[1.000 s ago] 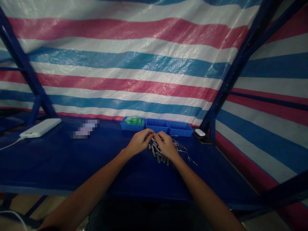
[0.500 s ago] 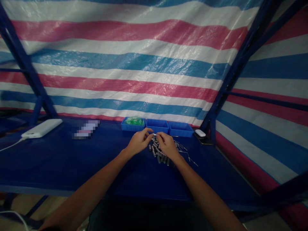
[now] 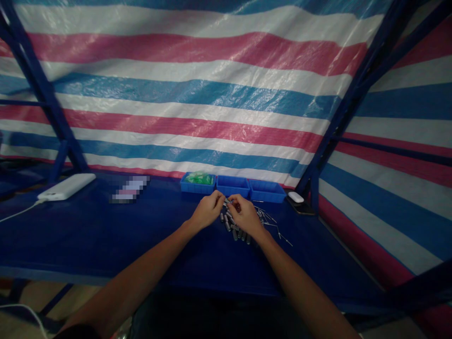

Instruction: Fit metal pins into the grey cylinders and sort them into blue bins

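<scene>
My left hand and my right hand meet over a heap of small grey cylinders on the blue table. Both hands are pinched, fingertips almost touching each other, closed on a tiny pale part that I cannot make out. Thin metal pins lie scattered to the right of the heap. Right behind the hands stand three blue trays in a row: the left tray holds green pieces, the middle tray and the right tray show no contents.
A white power bank with a cable lies at the far left of the table, a blurred flat item beside it. A small white case on a dark phone sits at the right. Striped tarpaulin and blue frame posts enclose the table.
The hands have stayed together over the heap, with only small finger movements; the view has shifted slightly.
</scene>
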`<action>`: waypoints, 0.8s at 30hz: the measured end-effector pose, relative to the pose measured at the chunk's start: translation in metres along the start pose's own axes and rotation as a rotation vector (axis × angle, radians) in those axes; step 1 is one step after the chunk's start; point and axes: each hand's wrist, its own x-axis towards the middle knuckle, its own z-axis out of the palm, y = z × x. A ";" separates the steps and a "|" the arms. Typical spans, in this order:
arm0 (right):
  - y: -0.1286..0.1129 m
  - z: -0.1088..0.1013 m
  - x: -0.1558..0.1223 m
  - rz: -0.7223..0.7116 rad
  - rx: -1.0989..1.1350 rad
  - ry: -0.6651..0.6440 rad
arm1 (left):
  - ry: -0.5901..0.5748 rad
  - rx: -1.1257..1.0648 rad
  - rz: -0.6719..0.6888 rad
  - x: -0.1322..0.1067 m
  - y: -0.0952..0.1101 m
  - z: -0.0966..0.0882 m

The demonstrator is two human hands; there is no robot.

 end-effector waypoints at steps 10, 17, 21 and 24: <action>0.029 -0.009 0.030 0.109 -0.306 0.183 | -0.494 0.221 -0.012 -0.002 -0.018 -0.008; 0.035 -0.014 0.022 0.220 -0.128 0.191 | -0.468 0.350 0.017 -0.005 -0.020 -0.001; 0.030 -0.015 0.012 0.209 -0.088 0.052 | -0.428 0.374 0.042 -0.006 -0.022 0.005; 0.035 -0.013 0.010 0.241 -0.146 0.021 | -0.392 0.386 0.010 -0.005 -0.024 0.006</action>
